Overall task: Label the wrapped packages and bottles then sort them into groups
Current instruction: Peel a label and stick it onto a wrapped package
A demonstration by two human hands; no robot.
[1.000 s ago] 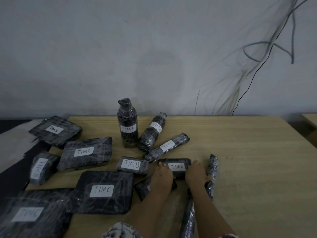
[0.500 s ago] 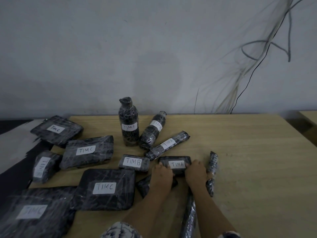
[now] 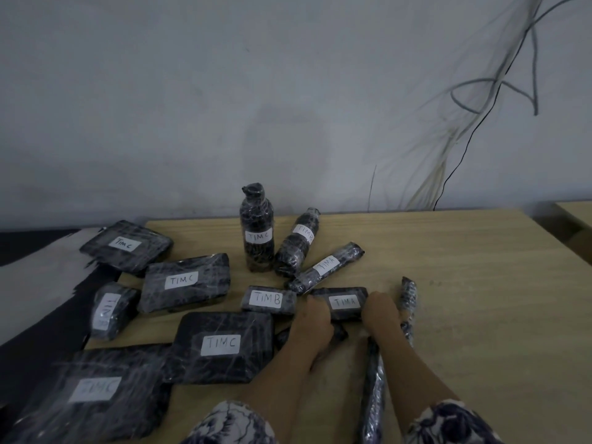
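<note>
A long roll point(image 3: 373, 395) lay closest to us, beside our right arm. Just past it, our left hand point(image 3: 315, 318) and right hand point(image 3: 381, 312) held the TIMA pack point(image 3: 344, 302) on the table point(image 3: 480, 283), fingers curled round its two ends. If we slid it left, we thought it could bump the TIMB pack point(image 3: 269, 299) just beside it and mix the groups. Farther back, the tall bottle point(image 3: 258, 232) stood upright. Its wrap hid what was inside.
</note>
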